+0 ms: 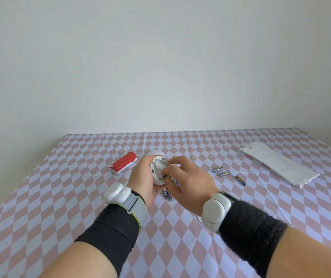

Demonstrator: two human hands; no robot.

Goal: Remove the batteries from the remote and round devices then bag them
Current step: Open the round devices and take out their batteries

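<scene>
My left hand (143,179) grips a white round device (159,169), tilted so its open battery bay faces me. My right hand (188,180) reaches into that bay, fingertips on a battery (165,176) still seated at its lower edge. Below the hands lie loose blue batteries (167,194) on the cloth. Three more batteries (225,173) lie to the right. The red and white remote (122,162) lies on the table left of the hands. A second white round device (154,153) peeks out behind my left hand. The clear bag (278,164) lies flat at the far right.
The table wears a pink and lilac checked cloth (60,207). A white round piece (200,219) shows partly under my right wrist. A plain wall stands behind the table's far edge. Both wrists carry white bands and black straps.
</scene>
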